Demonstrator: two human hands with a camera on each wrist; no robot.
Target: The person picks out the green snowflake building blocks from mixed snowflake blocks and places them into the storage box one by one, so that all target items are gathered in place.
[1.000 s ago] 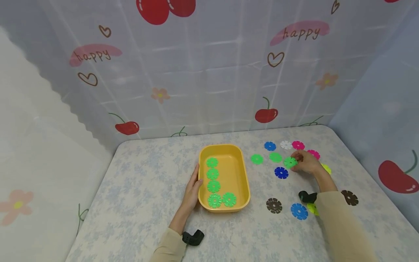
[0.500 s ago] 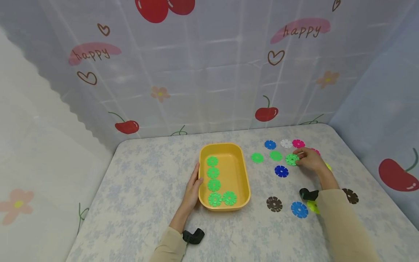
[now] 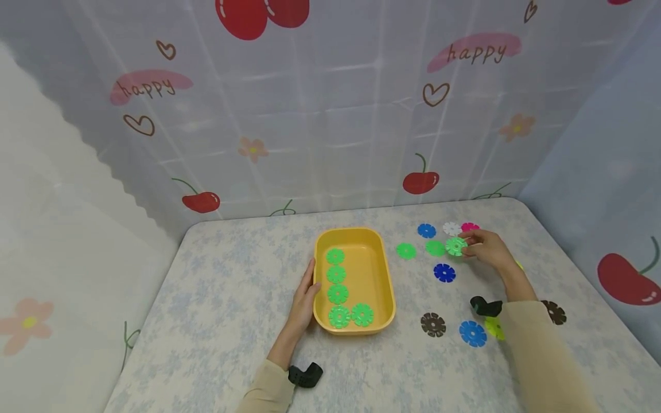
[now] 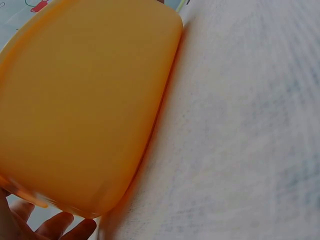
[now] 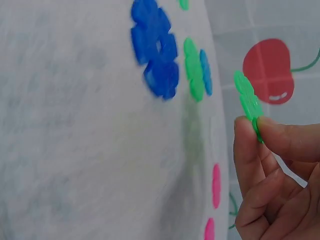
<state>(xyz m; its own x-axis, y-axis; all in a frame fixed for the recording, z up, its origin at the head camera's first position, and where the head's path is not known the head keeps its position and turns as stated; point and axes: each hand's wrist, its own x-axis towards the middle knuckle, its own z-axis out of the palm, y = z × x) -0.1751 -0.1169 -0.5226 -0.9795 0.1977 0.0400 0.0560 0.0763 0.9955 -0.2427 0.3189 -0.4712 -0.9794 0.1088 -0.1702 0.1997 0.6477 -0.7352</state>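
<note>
1. Your left hand [image 4: 52, 226] shows at the lower left, partly cut off by the frame; your fingertips lie at the tray's lower edge.
2. The yellow-orange tray [image 4: 90, 100] fills the upper left, one broad smooth face toward you.
3. Along its right edge, a reddish-orange shadow falls on the pale, blue-mottled tabletop [image 4: 240, 125], blurred.
4. Top left corner: you have pale backdrop [image 4: 11, 22] with a red motif [image 4: 38, 6].
</note>
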